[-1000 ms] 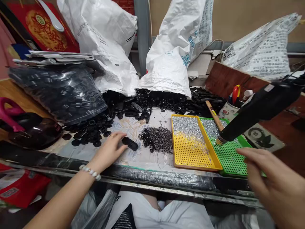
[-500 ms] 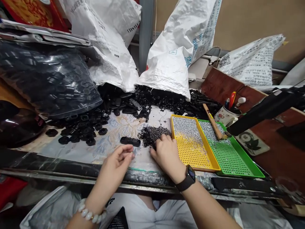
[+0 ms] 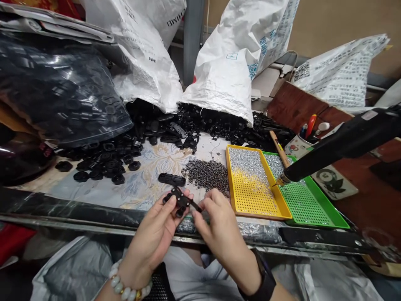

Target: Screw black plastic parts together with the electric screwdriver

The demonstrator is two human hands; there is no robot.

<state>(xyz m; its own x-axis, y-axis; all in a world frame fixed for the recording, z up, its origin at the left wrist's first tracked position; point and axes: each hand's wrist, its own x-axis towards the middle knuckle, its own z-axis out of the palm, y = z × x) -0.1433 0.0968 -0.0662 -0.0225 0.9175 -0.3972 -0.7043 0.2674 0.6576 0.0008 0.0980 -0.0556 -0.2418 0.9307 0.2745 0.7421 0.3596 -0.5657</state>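
My left hand [image 3: 159, 225] is closed on a black plastic part [image 3: 180, 201] with round knobs and small shiny dots, held above the table's front edge. A thin dark strip sticks out of the part toward my right hand [image 3: 216, 219]. My right thumb and curled fingers close around the strip's end. Just beyond lies a long black plastic shell [image 3: 171, 179], flat on the patterned tabletop. A heap of small dark beadlike pieces [image 3: 206, 173] spreads beyond my right hand.
A yellow perforated tray [image 3: 250, 200] and a green one [image 3: 316, 215] hold small silvery pieces. Over them reaches a black powered screwdriver [image 3: 328, 146]. A wooden-handled tool [image 3: 278, 146], a mug [image 3: 299, 146], black parts [image 3: 109, 163] and white sacks [image 3: 219, 83] stand around.
My right hand has left the dark heap and come nearer my left hand. The knobbed black part is now in my hands. The screwdriver's tip appears lower and further left.
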